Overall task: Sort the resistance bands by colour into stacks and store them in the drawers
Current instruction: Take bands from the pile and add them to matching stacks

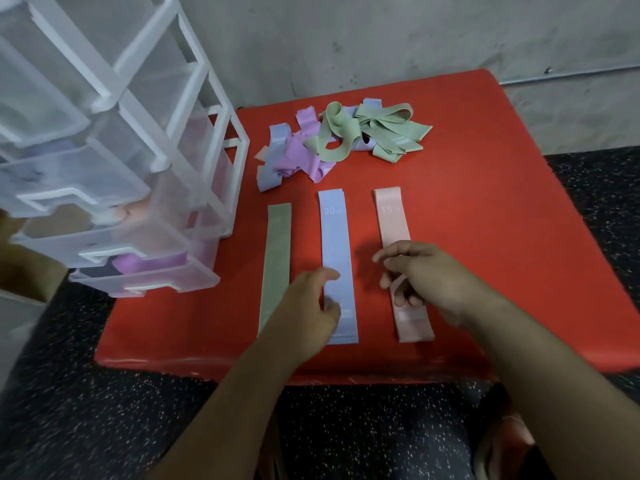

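Three flat bands lie side by side on the red table (491, 188): a green band (277, 251), a blue band (333, 237) marked 20 and a pink band (392, 220) marked 15. My left hand (308, 306) rests at the blue band's lower left edge, thumb and fingertips touching it. My right hand (422, 278) hangs over the pink band's lower half with fingers loosely curled and holds nothing. A tangled pile of green, purple and blue bands (339, 140) lies at the back of the table.
A white-framed unit of translucent drawers (180, 157) stands at the table's left, its lower drawers pulled out. The bottom drawer holds a purple band (149, 263), the one above something pink (126, 213). A grey wall stands behind; dark speckled floor surrounds the table.
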